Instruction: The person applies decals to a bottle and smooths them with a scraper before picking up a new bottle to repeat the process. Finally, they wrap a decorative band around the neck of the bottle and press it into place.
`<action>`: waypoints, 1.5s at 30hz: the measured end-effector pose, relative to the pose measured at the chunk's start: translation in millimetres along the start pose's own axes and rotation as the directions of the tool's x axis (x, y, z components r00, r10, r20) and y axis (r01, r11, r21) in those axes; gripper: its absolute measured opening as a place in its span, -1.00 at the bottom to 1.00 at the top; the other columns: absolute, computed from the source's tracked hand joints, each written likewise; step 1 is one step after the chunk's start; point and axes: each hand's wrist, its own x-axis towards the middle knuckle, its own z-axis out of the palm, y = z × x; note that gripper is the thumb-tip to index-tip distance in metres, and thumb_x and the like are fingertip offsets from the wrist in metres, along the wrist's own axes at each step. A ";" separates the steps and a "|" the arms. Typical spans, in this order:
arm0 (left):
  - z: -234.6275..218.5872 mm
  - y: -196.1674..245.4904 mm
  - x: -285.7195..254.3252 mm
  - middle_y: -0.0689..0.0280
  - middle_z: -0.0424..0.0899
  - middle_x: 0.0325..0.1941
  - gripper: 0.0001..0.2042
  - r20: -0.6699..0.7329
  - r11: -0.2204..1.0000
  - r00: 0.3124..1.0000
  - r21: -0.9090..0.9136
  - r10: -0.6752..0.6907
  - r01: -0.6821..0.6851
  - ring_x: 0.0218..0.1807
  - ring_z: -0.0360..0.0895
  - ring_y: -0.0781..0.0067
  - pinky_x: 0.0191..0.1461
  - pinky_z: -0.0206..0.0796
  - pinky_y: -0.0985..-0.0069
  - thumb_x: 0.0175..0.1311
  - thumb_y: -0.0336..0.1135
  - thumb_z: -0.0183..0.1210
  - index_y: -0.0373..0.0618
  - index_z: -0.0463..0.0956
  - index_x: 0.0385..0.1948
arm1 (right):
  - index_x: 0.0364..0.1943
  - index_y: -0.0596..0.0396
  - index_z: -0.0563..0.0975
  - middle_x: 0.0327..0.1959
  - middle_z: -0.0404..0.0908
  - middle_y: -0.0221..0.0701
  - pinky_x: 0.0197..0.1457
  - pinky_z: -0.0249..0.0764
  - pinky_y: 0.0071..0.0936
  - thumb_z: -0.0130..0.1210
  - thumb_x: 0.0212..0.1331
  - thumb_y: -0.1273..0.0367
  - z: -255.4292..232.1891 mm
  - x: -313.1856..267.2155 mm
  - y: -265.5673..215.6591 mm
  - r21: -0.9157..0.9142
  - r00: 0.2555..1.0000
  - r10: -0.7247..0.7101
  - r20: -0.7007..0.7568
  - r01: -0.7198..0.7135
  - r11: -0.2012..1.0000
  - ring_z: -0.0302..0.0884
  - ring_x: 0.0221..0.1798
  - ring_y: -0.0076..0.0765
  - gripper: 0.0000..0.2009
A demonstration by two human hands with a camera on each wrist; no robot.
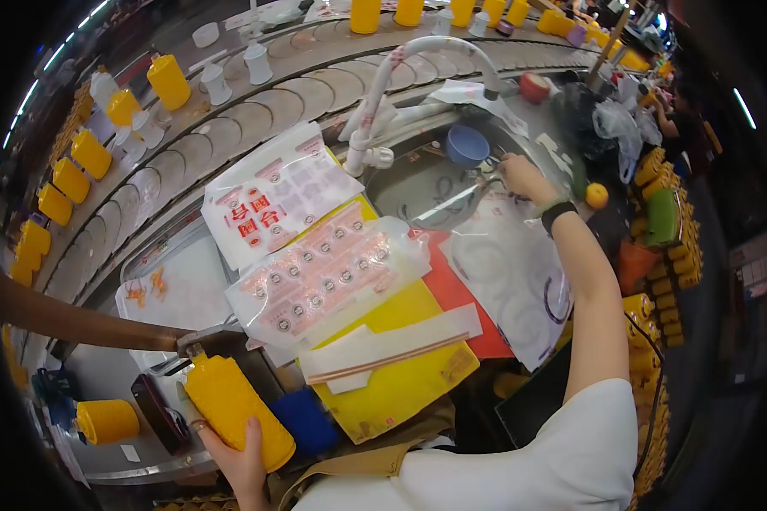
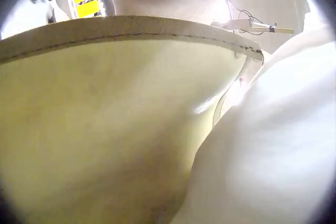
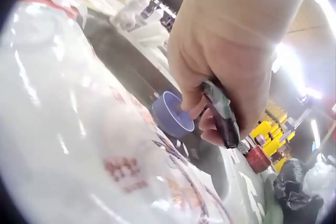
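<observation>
In the head view, the left hand [image 1: 240,464] holds a yellow textured bottle [image 1: 239,409] tilted at the bench's near edge, thumb on its side. Stretched out over the sink [image 1: 409,192], the right hand [image 1: 524,177] is beside a blue bowl [image 1: 466,146]. The right wrist view shows the right hand [image 3: 226,56] with its fingers curled round a small dark object [image 3: 223,113], close to the blue bowl [image 3: 172,113]; what the object is cannot be told. An apron [image 2: 105,113] and a white sleeve [image 2: 268,140] fill most of the left wrist view, with no left-hand fingers visible.
Printed plastic sheets [image 1: 324,277] lie over yellow and red boards left of the sink. A white faucet [image 1: 362,136] arches above it. A phone-like dark object [image 1: 158,413] and another yellow bottle [image 1: 108,422] are at lower left. A conveyor [image 1: 230,128] carries yellow bottles behind.
</observation>
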 end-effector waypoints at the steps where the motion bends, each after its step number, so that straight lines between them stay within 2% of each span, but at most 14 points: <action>1: -2.1 -2.1 0.0 0.08 0.37 0.44 -0.12 0.021 1.000 1.000 0.008 0.013 -0.013 0.35 0.45 0.25 0.42 0.33 0.30 0.26 -0.53 0.27 -0.21 -0.06 0.61 | 0.20 0.01 0.64 0.20 0.65 -0.30 0.30 0.56 -0.09 0.22 0.24 0.48 6.2 11.9 0.1 -0.078 0.993 0.053 0.105 -0.045 0.996 0.53 0.33 -0.09 -0.59; 3: -2.0 -0.4 0.9 0.06 0.33 0.47 -0.08 0.035 1.000 0.999 0.020 0.020 -0.021 0.37 0.44 0.23 0.44 0.31 0.28 0.23 -0.53 0.28 -0.21 -0.10 0.62 | 0.24 0.03 0.61 0.25 0.63 -0.25 0.30 0.57 -0.04 0.21 0.24 0.51 18.9 27.0 1.2 -0.070 0.993 0.059 0.106 -0.052 0.996 0.56 0.33 -0.01 -0.56; 5: -0.5 4.0 -0.3 0.06 0.26 0.53 -0.03 0.052 1.000 0.998 0.007 0.019 -0.020 0.43 0.39 0.21 0.48 0.27 0.26 0.20 -0.54 0.27 -0.17 -0.16 0.64 | 0.22 0.04 0.61 0.26 0.64 -0.14 0.27 0.59 0.02 0.20 0.23 0.50 28.2 41.5 0.0 -0.113 0.956 0.236 0.174 -0.219 0.969 0.63 0.26 0.11 -0.57; 9: -5.3 6.8 -1.7 0.06 0.22 0.56 0.00 0.077 1.000 0.997 0.011 -0.021 0.020 0.47 0.35 0.18 0.51 0.24 0.24 0.19 -0.54 0.26 -0.16 -0.20 0.65 | 0.00 0.19 0.73 -0.01 0.77 -0.01 0.20 0.61 -0.07 0.16 0.21 0.50 38.5 52.1 22.8 0.076 0.990 0.097 0.098 -0.105 0.992 0.73 0.11 0.13 -0.71; 11: -3.6 3.6 -1.4 0.06 0.22 0.56 0.00 0.062 0.999 0.998 0.031 0.017 -0.019 0.46 0.36 0.17 0.51 0.24 0.24 0.17 -0.56 0.26 -0.15 -0.20 0.65 | -0.10 0.23 0.75 -0.10 0.79 -0.02 0.12 0.62 -0.19 0.23 0.19 0.44 4.0 34.0 4.9 0.125 0.995 0.099 0.008 -0.099 0.987 0.78 0.02 0.01 -0.76; 14: -4.3 2.5 -1.3 0.07 0.21 0.56 0.01 0.083 0.999 0.996 -0.022 -0.032 0.034 0.47 0.35 0.18 0.52 0.24 0.24 0.16 -0.57 0.27 -0.16 -0.20 0.65 | -0.05 0.17 0.77 -0.23 0.81 -0.25 -0.03 0.58 -0.39 0.37 0.16 0.32 -18.7 23.0 -0.1 0.545 0.990 0.133 0.055 -0.141 0.826 0.71 -0.22 -0.38 -0.70; 21: 2.9 19.8 3.8 0.08 0.28 0.48 0.01 0.100 0.994 0.992 -0.062 -0.080 0.087 0.40 0.41 0.23 0.43 0.35 0.26 0.17 -0.59 0.32 -0.18 -0.18 0.63 | -0.01 0.18 0.75 -0.24 0.75 -0.47 -0.13 0.50 -0.59 0.28 0.33 0.36 -149.6 -83.7 -138.2 0.778 0.999 0.011 0.051 -0.046 0.627 0.58 -0.23 -0.61 -0.75; 27: -6.0 18.6 12.4 0.04 0.38 0.40 0.00 0.194 0.989 0.976 -0.121 0.103 -0.080 0.33 0.51 0.21 0.37 0.43 0.27 0.23 -0.50 0.41 -0.25 -0.16 0.60 | 0.09 0.26 0.68 -0.05 0.74 -0.42 -0.12 0.56 -0.60 0.24 0.33 0.45 -171.1 -158.6 -258.5 0.900 0.978 -0.206 -0.014 0.103 0.423 0.64 -0.15 -0.62 -0.71; 31: -15.4 22.1 12.1 0.02 0.30 0.47 -0.07 0.236 0.945 0.970 -0.327 0.061 0.020 0.41 0.46 0.20 0.42 0.40 0.24 0.33 -0.52 0.31 -0.25 -0.20 0.62 | 0.14 0.28 0.64 0.04 0.73 -0.40 -0.07 0.57 -0.59 0.28 0.24 0.56 -167.7 -189.1 -321.4 0.964 0.970 -0.242 -0.002 0.067 0.259 0.65 -0.10 -0.63 -0.64; 37: -15.2 16.8 16.1 0.00 0.32 0.46 -0.09 0.208 0.935 0.974 -0.355 0.087 -0.008 0.41 0.47 0.19 0.41 0.41 0.28 0.31 -0.48 0.34 -0.31 -0.14 0.59 | 0.19 0.24 0.62 0.10 0.71 -0.41 0.03 0.52 -0.63 0.32 0.17 0.61 -156.2 -207.5 -377.7 0.978 0.945 -0.320 -0.068 0.126 0.166 0.63 -0.08 -0.62 -0.56; 39: -12.8 13.9 20.7 -0.01 0.34 0.45 -0.09 0.243 0.972 0.965 -0.232 0.098 -0.040 0.40 0.49 0.20 0.37 0.43 0.32 0.26 -0.47 0.39 -0.34 -0.07 0.56 | 0.19 0.22 0.63 0.10 0.71 -0.41 0.05 0.53 -0.60 0.33 0.14 0.62 -154.2 -211.7 -391.7 0.968 0.943 -0.319 -0.092 0.160 0.195 0.63 -0.08 -0.61 -0.54; 41: -9.3 23.0 21.0 -0.03 0.34 0.43 -0.09 0.189 0.929 0.978 -0.371 0.085 -0.009 0.39 0.47 0.18 0.39 0.39 0.29 0.18 -0.40 0.47 -0.38 0.03 0.51 | 0.19 0.22 0.62 0.11 0.70 -0.41 0.04 0.54 -0.58 0.32 0.12 0.61 -153.0 -214.8 -406.3 0.964 0.935 -0.311 -0.172 0.225 0.141 0.63 -0.07 -0.60 -0.53; 43: -11.1 20.8 20.7 0.01 0.40 0.40 -0.10 0.184 0.990 0.974 0.002 0.136 -0.138 0.44 0.44 0.18 0.46 0.36 0.28 0.21 -0.58 0.39 -0.25 -0.02 0.55 | 0.20 0.21 0.62 0.11 0.70 -0.41 0.04 0.54 -0.58 0.32 0.12 0.61 -153.2 -217.6 -418.5 0.968 0.935 -0.314 -0.167 0.216 0.128 0.64 -0.08 -0.61 -0.52; 45: -6.8 26.1 22.4 0.00 0.38 0.38 -0.08 0.144 0.982 0.974 0.052 0.175 -0.184 0.42 0.43 0.18 0.45 0.35 0.26 0.13 -0.50 0.48 -0.29 0.03 0.51 | 0.22 0.18 0.62 0.12 0.69 -0.42 0.03 0.54 -0.61 0.32 0.13 0.61 -155.6 -219.1 -432.9 0.964 0.929 -0.327 -0.173 0.228 0.137 0.63 -0.09 -0.63 -0.51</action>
